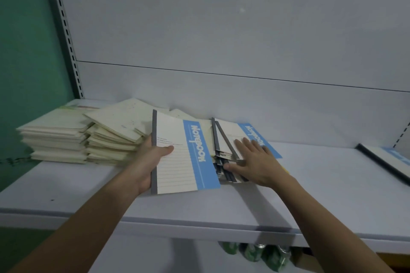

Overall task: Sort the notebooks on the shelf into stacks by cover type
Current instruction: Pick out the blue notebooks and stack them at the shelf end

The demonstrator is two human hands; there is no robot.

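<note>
My left hand [153, 157] grips a white notebook with a blue band and grey spine [179, 157] by its left edge, holding it tilted above the shelf [88, 188]. My right hand [253, 162] lies flat on a messy pile of the same blue-band notebooks [230, 137], fingers spread, thumb against their spines. To the left stand two stacks of plain cream-cover notebooks, one stack in the middle [115, 135] and one at the far left [55, 137].
One more blue-band notebook [390, 162] lies at the shelf's far right. The white back panel [221, 40] rises behind the shelf, with a slotted upright [66, 35] on the left. Green cans [253, 252] stand on the level below.
</note>
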